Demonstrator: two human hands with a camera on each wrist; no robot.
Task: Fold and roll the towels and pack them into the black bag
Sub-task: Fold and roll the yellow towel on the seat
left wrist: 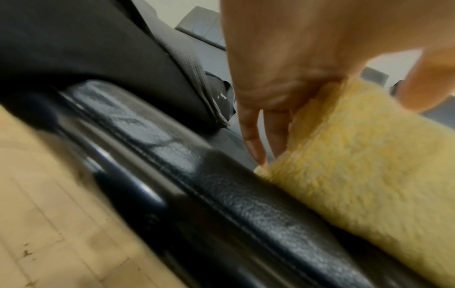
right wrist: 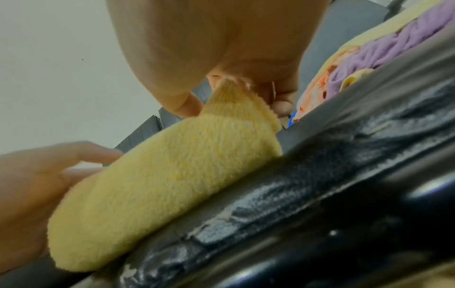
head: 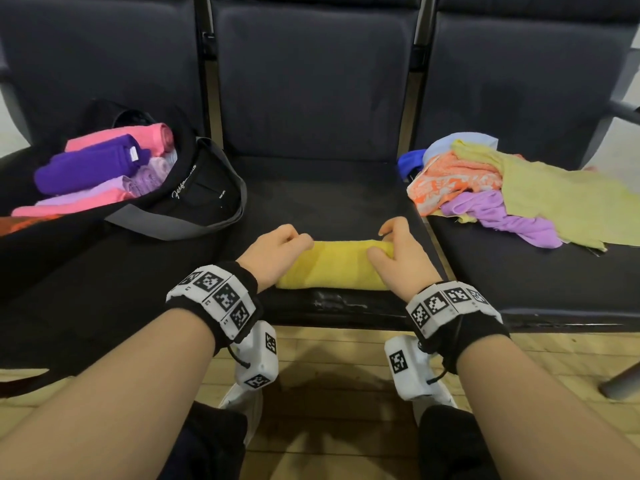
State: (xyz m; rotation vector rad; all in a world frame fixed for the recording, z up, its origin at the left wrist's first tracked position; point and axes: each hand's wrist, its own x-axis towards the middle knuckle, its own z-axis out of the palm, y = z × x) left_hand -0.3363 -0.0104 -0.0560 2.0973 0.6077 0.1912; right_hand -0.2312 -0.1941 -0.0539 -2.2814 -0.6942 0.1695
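Rolling a yellow towel (head: 334, 265) at the seat's (head: 325, 188) front edge, left hand (head: 273, 252) and right hand (head: 398, 254) pinching its ends; likely to unravel if the loose corner slips.

We reached both bare forearms forward, a marker band on each wrist. Our left hand (head: 273, 252) curled its fingers (left wrist: 256, 136) down, thumb apart. Our right hand (head: 398, 252) pinched with thumb and bent fingers (right wrist: 283, 105), knuckles up.
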